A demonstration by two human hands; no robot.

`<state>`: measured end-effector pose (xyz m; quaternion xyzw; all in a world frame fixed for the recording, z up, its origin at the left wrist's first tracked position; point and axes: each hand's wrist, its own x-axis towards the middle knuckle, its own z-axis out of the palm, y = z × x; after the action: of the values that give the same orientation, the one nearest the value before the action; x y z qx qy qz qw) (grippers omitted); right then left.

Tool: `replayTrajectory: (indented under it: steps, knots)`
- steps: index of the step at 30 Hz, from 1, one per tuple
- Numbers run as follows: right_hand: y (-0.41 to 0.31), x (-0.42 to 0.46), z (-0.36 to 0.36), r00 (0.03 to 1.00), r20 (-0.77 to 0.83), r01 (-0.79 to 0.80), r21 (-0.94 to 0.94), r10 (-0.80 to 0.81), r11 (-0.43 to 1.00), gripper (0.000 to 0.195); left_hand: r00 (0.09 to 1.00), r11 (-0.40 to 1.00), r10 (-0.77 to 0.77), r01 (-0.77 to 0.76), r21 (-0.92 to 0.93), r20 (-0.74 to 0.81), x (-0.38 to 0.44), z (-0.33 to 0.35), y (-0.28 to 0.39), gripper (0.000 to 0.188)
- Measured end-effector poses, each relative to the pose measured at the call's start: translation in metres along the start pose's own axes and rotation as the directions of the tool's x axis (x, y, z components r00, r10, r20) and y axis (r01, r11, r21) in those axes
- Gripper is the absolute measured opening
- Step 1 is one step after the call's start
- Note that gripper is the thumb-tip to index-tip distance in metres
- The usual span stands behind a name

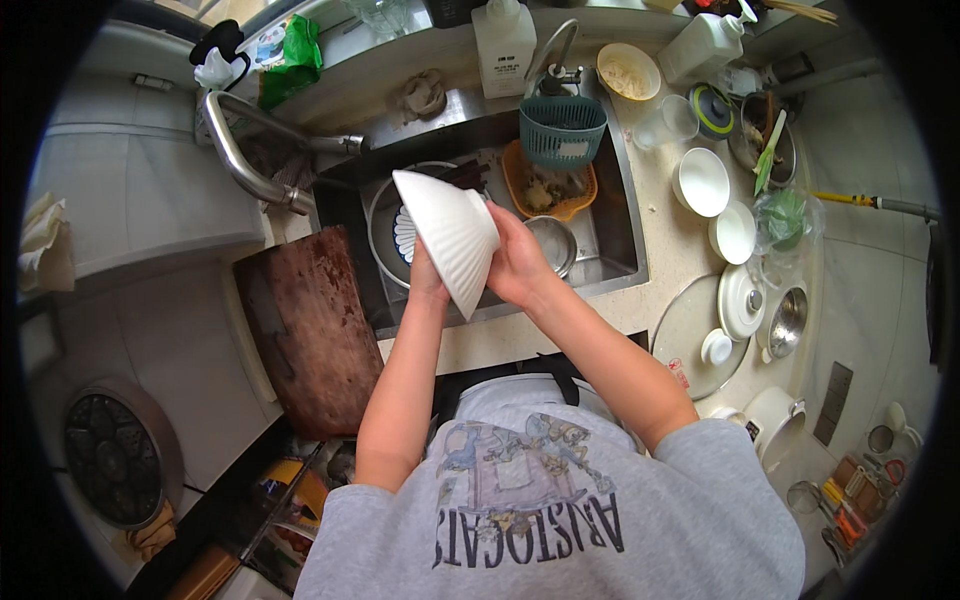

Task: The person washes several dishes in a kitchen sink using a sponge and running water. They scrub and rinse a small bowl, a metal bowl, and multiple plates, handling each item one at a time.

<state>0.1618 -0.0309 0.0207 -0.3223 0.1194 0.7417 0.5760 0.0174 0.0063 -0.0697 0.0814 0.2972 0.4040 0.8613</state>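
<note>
A large white ribbed bowl (448,238) is tilted on its side above the front of the steel sink (630,225). My left hand (427,271) holds it from the left, with its fingers mostly hidden behind the bowl. On the other side, my right hand (517,255) grips the bowl near its foot. Below in the sink lie a round vessel with a blue-and-white patterned dish (405,234) in it, dark chopsticks (471,175), a small metal bowl (553,241) and an orange basket (574,206) holding food scraps. A teal slotted basket (562,129) hangs by the faucet.
A wooden cutting board (322,330) lies left of the sink. White bowls (701,182), a glass lid (675,337), a white lid (742,300) and a clear plastic cup (667,124) crowd the right counter. A curved metal rail (232,150) stands at the back left.
</note>
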Motion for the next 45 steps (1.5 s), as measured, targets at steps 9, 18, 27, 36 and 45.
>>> replayTrajectory:
  steps: [9, 18, 27, 36, 45]
  knots:
    - [0.010, -0.036, -0.007, 0.979, -0.171, -0.098, 0.092, 0.113, 0.991, 0.060, 0.976, 0.925, 0.220, -0.208, 0.319, -0.002, 0.011, 0.003, 0.032, 0.031]
    - [0.000, -0.047, 0.017, 0.873, 0.063, 0.437, -0.544, -0.484, 0.716, 0.053, 0.858, 0.762, 0.487, -0.328, 0.558, -0.161, 0.004, 0.009, 0.037, 0.028]
    - [0.031, -0.006, -0.010, 0.773, -0.322, 0.353, -0.497, -0.546, 0.793, 0.039, 0.826, 0.857, 0.504, -0.444, 0.262, -0.251, -0.005, 0.066, -0.008, 0.043]
    - [-0.054, -0.018, 0.005, 0.571, 0.407, 0.438, -0.886, -0.714, -0.155, 0.029, 0.836, 0.149, 0.450, -0.417, 0.897, 0.314, 0.001, 0.076, 0.086, 0.021]
    - [-0.094, -0.014, 0.080, 0.675, 0.725, 0.463, -0.563, -0.140, -0.684, 0.033, 0.969, 0.647, 0.245, -0.160, 0.745, -0.006, -0.003, 0.060, 0.026, 0.024]
